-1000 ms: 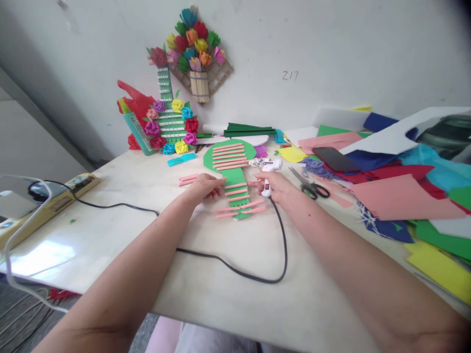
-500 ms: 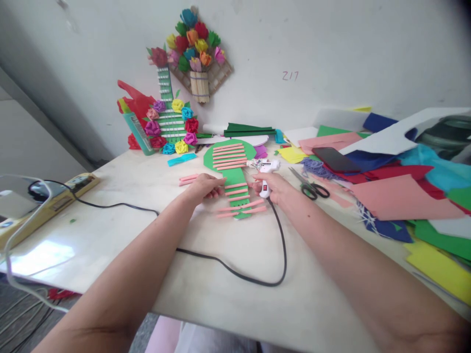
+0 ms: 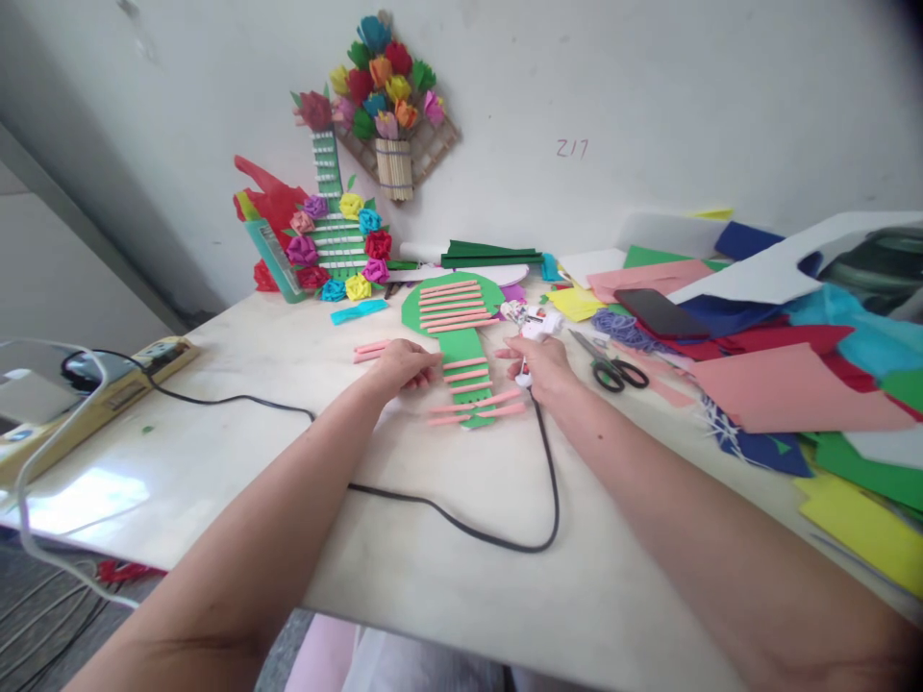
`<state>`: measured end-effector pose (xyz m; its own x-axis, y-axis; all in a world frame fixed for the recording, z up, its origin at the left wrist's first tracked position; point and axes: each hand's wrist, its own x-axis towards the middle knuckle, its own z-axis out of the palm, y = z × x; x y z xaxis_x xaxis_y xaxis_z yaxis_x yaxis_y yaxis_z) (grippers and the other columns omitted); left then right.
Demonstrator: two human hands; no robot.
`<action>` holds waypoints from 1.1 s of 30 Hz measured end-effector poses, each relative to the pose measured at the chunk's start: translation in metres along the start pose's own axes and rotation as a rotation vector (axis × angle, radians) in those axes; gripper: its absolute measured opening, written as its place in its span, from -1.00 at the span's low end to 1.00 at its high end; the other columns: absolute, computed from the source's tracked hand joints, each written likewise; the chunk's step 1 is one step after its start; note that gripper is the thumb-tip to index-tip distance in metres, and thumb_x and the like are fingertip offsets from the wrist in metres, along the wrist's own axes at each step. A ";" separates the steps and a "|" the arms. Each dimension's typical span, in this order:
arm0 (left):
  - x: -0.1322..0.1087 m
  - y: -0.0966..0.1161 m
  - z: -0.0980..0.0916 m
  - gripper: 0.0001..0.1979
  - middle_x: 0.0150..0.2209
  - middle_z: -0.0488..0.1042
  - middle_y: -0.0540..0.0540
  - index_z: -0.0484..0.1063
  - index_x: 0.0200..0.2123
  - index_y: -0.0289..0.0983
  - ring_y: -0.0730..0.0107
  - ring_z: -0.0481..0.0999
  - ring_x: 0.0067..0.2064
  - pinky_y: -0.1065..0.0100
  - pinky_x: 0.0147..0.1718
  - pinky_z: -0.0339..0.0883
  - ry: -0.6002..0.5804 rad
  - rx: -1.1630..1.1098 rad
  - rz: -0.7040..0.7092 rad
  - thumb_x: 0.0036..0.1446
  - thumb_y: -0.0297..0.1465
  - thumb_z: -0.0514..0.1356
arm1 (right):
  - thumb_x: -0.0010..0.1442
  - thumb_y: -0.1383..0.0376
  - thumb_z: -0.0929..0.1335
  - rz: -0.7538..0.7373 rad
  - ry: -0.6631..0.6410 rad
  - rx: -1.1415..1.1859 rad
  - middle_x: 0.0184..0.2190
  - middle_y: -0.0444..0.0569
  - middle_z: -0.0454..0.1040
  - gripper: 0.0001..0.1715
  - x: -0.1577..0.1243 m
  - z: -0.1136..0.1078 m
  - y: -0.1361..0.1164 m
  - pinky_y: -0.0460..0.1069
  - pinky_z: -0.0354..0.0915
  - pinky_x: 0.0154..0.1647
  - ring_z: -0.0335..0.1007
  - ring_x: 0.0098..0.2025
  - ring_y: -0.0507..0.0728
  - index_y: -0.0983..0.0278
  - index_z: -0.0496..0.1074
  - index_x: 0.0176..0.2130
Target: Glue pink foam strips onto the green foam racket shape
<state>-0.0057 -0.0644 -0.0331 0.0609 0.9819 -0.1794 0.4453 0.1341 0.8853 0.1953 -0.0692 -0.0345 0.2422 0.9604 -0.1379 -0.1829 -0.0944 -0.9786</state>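
Note:
A green guitar-shaped cutout (image 3: 461, 344) lies on the table, with several pink paper rolls (image 3: 453, 300) across its round part and its neck. More pink rolls (image 3: 503, 407) cross over the narrow end nearest me. My left hand (image 3: 410, 367) rests at the left edge of the neck, fingers curled together; what is between its fingertips, if anything, is too small to name. To the right of the neck, my right hand (image 3: 539, 367) is closed round a white glue gun (image 3: 539, 324), whose nozzle points left. Two pink rolls (image 3: 369, 352) lie left of my left hand.
Scissors (image 3: 611, 368) lie right of the glue gun. Coloured paper (image 3: 793, 384) and a phone (image 3: 660, 313) cover the right side. A flower-trimmed guitar (image 3: 340, 240) leans at the back beside a glue bottle (image 3: 274, 258). A black cable (image 3: 447, 519) loops in front; a power strip (image 3: 165, 356) stands left.
My right hand and the glue gun have moved slightly right, away from the green neck. My left hand has stayed at the neck's edge.

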 end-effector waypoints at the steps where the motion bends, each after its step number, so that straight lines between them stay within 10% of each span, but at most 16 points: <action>1: 0.000 0.000 0.000 -0.67 -0.71 0.34 -0.01 0.32 -0.65 -0.34 0.61 0.20 -0.73 0.49 -0.72 0.02 -0.001 0.002 0.002 -0.19 -0.17 0.24 | -0.11 0.39 0.35 -0.019 -0.009 -0.019 -0.67 -0.11 0.43 -0.83 0.000 -0.001 0.001 -0.14 0.09 -0.82 0.13 -0.83 -0.06 0.32 0.25 -0.43; 9: 0.000 -0.001 -0.001 -0.60 -0.70 0.34 -0.01 0.30 -0.65 -0.31 0.58 0.20 -0.71 0.45 -0.70 0.04 0.010 0.108 0.039 -0.24 -0.06 0.24 | -0.16 0.29 0.37 -0.147 -0.109 -0.145 -0.56 -0.08 0.49 -0.80 -0.001 -0.003 0.006 -0.16 0.02 -0.83 0.13 -0.81 -0.09 0.33 0.32 -0.45; 18: 0.001 0.005 0.005 -0.76 -0.37 0.46 -0.06 0.43 -0.46 -0.23 0.26 0.35 -0.20 0.31 -0.24 0.22 0.511 0.537 0.528 -0.11 -0.17 0.21 | -0.13 0.25 0.37 -0.262 -0.161 -0.236 -0.52 -0.09 0.49 -0.78 -0.002 -0.005 0.002 -0.16 0.07 -0.79 0.16 -0.78 -0.09 0.33 0.34 -0.43; 33: 0.020 -0.013 0.019 -0.61 -0.04 0.28 -0.16 0.34 -0.10 -0.22 0.14 0.10 0.07 0.11 0.07 0.02 0.548 0.640 0.669 0.01 -0.16 0.11 | -0.08 0.14 0.37 -0.341 -0.280 -0.278 -0.48 -0.08 0.49 -0.72 -0.006 0.000 0.000 -0.12 0.15 -0.73 0.16 -0.75 -0.08 0.31 0.38 -0.41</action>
<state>0.0070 -0.0488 -0.0568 0.1279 0.7779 0.6153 0.8647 -0.3913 0.3150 0.1941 -0.0753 -0.0338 -0.0271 0.9784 0.2050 0.1310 0.2068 -0.9696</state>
